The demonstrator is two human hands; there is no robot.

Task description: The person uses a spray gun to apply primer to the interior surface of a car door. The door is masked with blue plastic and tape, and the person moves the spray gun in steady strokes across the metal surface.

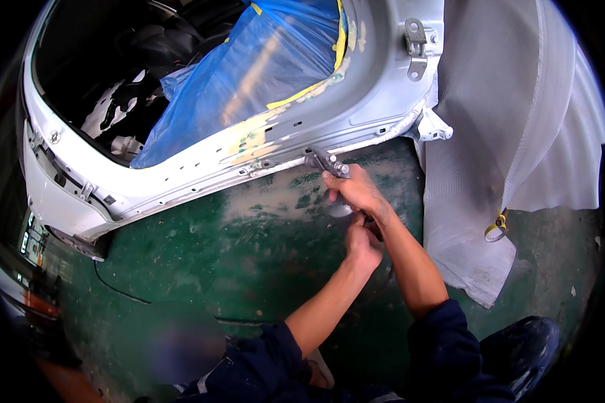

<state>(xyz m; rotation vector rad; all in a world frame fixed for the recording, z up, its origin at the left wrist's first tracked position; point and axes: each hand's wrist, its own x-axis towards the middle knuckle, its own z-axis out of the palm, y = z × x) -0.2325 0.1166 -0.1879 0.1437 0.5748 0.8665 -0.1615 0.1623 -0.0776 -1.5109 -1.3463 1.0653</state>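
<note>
Spray gun (327, 162) beside white car body (383, 101), over patchy green floor (269, 262)

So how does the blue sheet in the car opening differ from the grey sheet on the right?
The blue sheet is thin and partly see-through; the grey sheet looks thicker and opaque. The blue sheet has yellow tape along its edge at the opening, while the grey sheet drapes loosely toward the green floor. Both are creased, flexible coverings beside the white car body.
</note>
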